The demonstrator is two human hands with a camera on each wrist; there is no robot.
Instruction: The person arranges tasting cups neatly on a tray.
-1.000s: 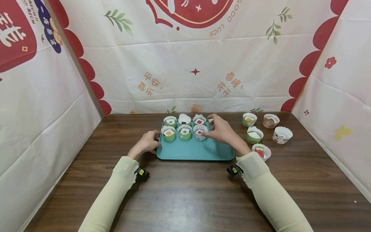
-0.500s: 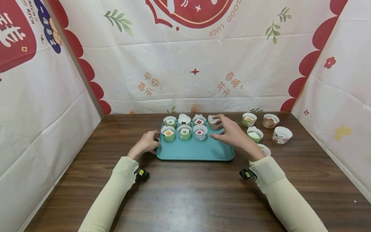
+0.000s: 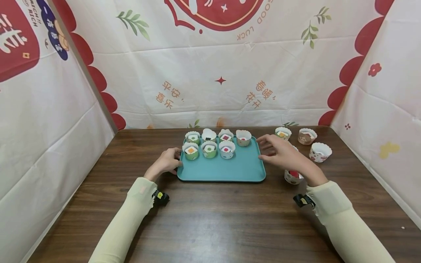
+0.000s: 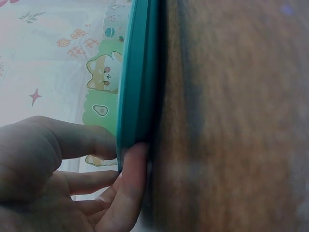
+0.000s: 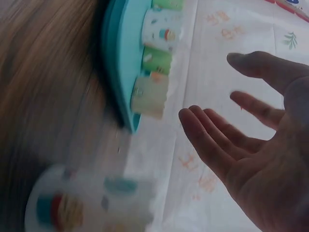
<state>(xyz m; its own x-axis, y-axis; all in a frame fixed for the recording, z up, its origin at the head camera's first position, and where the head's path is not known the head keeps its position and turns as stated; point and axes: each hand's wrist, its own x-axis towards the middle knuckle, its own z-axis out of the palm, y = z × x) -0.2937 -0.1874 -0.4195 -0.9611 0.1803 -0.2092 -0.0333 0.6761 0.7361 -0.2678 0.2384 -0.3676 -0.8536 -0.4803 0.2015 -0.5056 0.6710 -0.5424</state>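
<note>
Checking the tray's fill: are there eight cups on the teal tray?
No, the teal tray carries seven cups, four in the back row and three in front.

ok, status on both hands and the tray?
Left hand grips the teal tray's left edge. Right hand open, empty, past the tray's right edge. Seven cups on tray; loose cups on the table to its right. Nothing in the way.

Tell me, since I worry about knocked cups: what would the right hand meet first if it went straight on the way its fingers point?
Probably the tan cup at the tray's far right; the right hand points left-forward, open, though depth is unclear.
</note>
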